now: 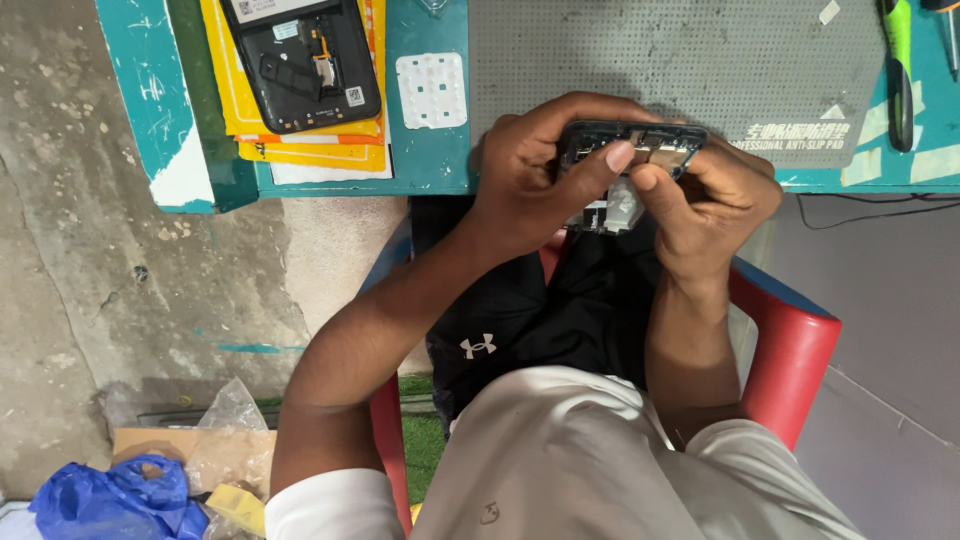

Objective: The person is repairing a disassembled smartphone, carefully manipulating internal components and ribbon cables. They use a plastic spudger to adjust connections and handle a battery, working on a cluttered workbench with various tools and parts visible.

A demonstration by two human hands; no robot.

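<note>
Both hands, left hand (530,185) and right hand (705,205), grasp an opened dark phone frame (632,148), internals exposed; another opened black phone (305,62) lies unassembled on the teal bench (430,160)

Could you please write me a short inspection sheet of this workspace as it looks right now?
Surface: teal workbench with a grey perforated mat on it.
Job's things: opened phone frame, held over the bench edge by both hands.
Clutter: second opened phone lying on yellow sheets; white sticker sheet; green-handled tool at the far right.
Hands: left hand and right hand both grip the frame, thumbs pressing on its inside.
Cables: thin black cable under the bench edge, right side.
Surroundings: red chair; concrete floor; blue plastic bag and clear plastic bag on the floor.
</note>
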